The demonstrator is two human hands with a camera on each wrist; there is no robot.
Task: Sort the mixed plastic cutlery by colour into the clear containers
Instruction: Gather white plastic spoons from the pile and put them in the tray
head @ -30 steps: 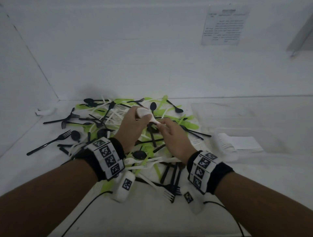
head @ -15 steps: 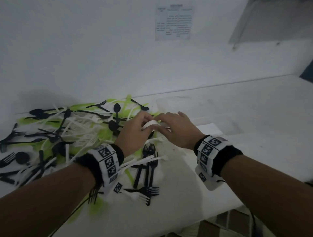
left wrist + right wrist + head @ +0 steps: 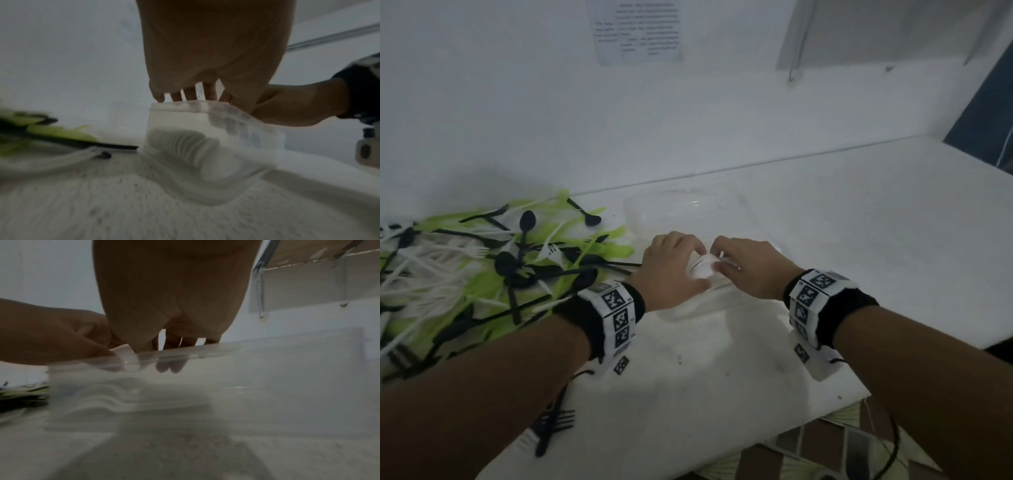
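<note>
Seen from the head camera, both hands meet over the near clear container [image 3: 722, 298] on the white table [image 3: 722, 394], holding a small bunch of white cutlery [image 3: 702, 267] between them. The left hand [image 3: 671, 270] curls its fingers round the bunch from the left, so its grip is closed on it; the right hand [image 3: 750, 267] pinches the other end with its fingertips just inside the rim. The wrist views show a neat stack of white spoons [image 3: 183, 146] already lying inside this container. To do the step well, the bunch should probably go in lengthwise, bowls aligned with the stack, and be let go low so nothing bounces out. A second clear container [image 3: 681, 209] sits just behind, near the wall. The mixed pile [image 3: 482, 267] of green, black and white pieces lies to the left, its nearest handles close to the left wrist, so that side is tight. To the right the table looks open as far as its end, and the front edge runs near below both forearms. A black fork [image 3: 551, 428] lies near that front edge.
</note>
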